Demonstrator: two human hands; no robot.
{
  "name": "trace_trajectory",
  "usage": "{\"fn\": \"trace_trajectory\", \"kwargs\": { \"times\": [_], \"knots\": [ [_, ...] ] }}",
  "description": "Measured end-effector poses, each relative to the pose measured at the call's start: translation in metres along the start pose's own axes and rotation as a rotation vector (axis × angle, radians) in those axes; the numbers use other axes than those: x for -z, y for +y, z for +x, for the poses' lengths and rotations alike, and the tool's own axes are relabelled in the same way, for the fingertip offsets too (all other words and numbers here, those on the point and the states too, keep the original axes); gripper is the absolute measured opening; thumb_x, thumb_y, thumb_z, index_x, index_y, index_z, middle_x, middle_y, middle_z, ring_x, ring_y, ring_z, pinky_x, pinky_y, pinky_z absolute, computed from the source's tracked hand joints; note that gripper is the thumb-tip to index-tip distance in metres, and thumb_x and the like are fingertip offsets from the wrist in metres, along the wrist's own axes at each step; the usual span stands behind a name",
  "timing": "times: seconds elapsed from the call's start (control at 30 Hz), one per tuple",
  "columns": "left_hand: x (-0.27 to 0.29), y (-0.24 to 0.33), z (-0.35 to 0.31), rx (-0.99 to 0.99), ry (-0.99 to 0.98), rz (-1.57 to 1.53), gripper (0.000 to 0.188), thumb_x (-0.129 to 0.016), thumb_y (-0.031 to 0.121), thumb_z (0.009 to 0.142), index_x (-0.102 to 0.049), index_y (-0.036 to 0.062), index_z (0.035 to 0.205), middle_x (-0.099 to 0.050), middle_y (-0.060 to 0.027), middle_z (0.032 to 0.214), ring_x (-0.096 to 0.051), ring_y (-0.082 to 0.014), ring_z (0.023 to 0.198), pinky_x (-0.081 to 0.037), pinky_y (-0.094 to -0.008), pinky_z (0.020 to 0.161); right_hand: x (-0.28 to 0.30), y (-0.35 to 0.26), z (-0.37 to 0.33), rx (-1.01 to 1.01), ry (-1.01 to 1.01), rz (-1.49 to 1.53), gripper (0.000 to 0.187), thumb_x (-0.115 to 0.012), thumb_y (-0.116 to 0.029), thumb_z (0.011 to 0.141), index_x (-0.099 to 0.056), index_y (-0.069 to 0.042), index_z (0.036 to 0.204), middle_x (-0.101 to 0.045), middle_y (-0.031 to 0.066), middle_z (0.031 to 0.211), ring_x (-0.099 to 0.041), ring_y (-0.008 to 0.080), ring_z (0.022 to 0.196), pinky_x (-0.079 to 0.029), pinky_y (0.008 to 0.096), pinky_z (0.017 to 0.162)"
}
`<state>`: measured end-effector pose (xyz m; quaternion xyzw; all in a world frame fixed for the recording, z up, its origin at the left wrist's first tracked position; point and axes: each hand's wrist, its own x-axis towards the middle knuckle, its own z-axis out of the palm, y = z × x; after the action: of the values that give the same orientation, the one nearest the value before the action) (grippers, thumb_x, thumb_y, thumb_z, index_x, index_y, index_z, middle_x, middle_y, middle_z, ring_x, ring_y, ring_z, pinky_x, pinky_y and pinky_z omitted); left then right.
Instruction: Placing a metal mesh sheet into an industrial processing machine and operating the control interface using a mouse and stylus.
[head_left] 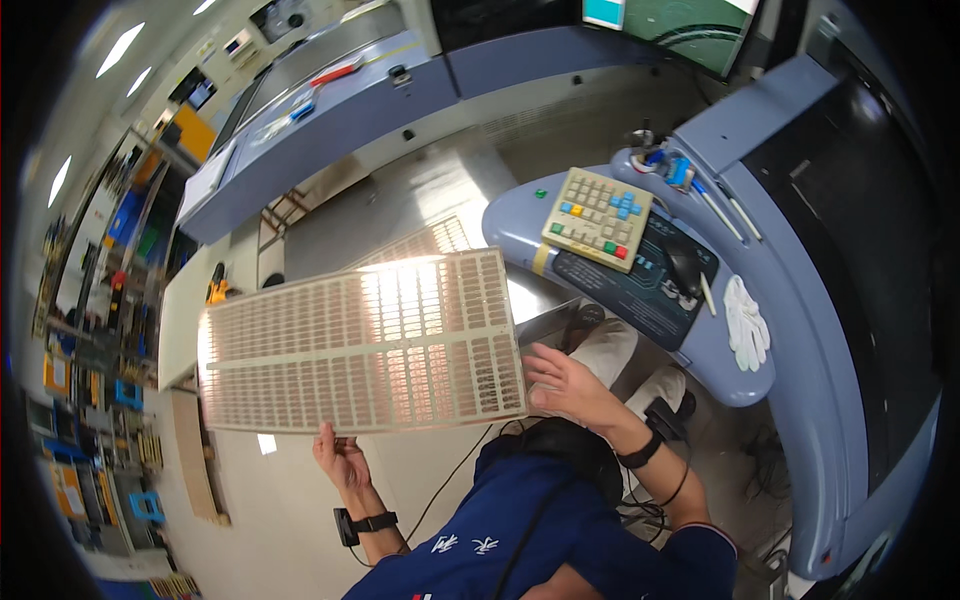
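A large thin circuit board panel (330,355), covered in rows of small coppery rectangles with pale borders, hangs tilted in front of me. My left hand (342,462) pinches its lower edge with thumb and fingers. At the panel's right edge my right hand (572,388) grips it, fingers against the side; part of that grip is hard to make out. Bright light glares off the panel's upper middle. Behind its top edge, a second similar panel (450,236) shows in part on a shiny metal surface (400,205).
To the right, a blue-grey console shelf (520,225) bears a beige keypad (598,218), a black mouse (686,268) on a dark mat (640,290), and a white glove (745,325). A blue-grey machine (330,135) stands ahead. Cables (645,515) hang near my waist.
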<state>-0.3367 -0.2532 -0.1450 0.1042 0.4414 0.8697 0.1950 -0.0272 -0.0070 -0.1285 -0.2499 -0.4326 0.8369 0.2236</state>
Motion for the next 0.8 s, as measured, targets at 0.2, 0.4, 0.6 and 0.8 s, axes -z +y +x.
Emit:
{"fn": "trace_trajectory", "kwargs": {
  "times": [0.2, 0.4, 0.6, 0.8],
  "knots": [
    [-0.127, -0.010, 0.012, -0.113, -0.426, -0.141, 0.030, -0.063, 0.023, 0.101, -0.063, -0.0042, 0.113, -0.070, -0.0148, 0.114, -0.070, -0.0228, 0.101, -0.061, -0.0379, 0.089, -0.010, -0.040, -0.031, 0.213, 0.195, 0.134, 0.055, -0.084, -0.018, 0.083, -0.061, 0.002, 0.129, -0.067, 0.0093, 0.124, -0.061, 0.0148, 0.111, -0.051, 0.0317, 0.093],
    [-0.261, -0.054, 0.006, -0.155, -1.270, 0.504, 0.070, -0.075, 0.041, 0.090, -0.052, -0.0072, 0.136, -0.064, -0.0182, 0.130, -0.061, -0.0308, 0.122, -0.046, -0.0444, 0.107, 0.097, -0.051, -0.160, 0.877, 0.775, 0.319, 0.031, -0.068, -0.025, 0.096, -0.064, -0.001, 0.115, -0.072, 0.0119, 0.107, -0.071, 0.0248, 0.094, -0.060, 0.0411, 0.082],
    [-0.346, -0.152, 0.070, -0.075, -1.304, 0.533, 0.061, -0.061, 0.008, 0.096, -0.039, 0.0007, 0.152, -0.060, -0.0236, 0.136, -0.060, -0.0294, 0.125, -0.046, -0.0386, 0.106, 0.155, -0.081, -0.346, 1.028, 1.463, 0.238, 0.037, -0.068, -0.034, 0.097, -0.064, -0.010, 0.125, -0.068, 0.0016, 0.118, -0.065, 0.0161, 0.106, -0.058, 0.0379, 0.085],
    [-0.342, -0.210, 0.148, -0.204, -1.054, 0.742, 0.050, -0.060, 0.013, 0.098, -0.049, -0.0011, 0.144, -0.066, -0.0235, 0.127, -0.065, -0.0280, 0.116, -0.050, -0.0376, 0.100, 0.244, -0.107, -0.454, 0.743, 1.797, 0.153, 0.041, -0.077, -0.030, 0.090, -0.066, -0.009, 0.123, -0.068, 0.0007, 0.112, -0.065, 0.0162, 0.098, -0.052, 0.0319, 0.086]
  ]
}}
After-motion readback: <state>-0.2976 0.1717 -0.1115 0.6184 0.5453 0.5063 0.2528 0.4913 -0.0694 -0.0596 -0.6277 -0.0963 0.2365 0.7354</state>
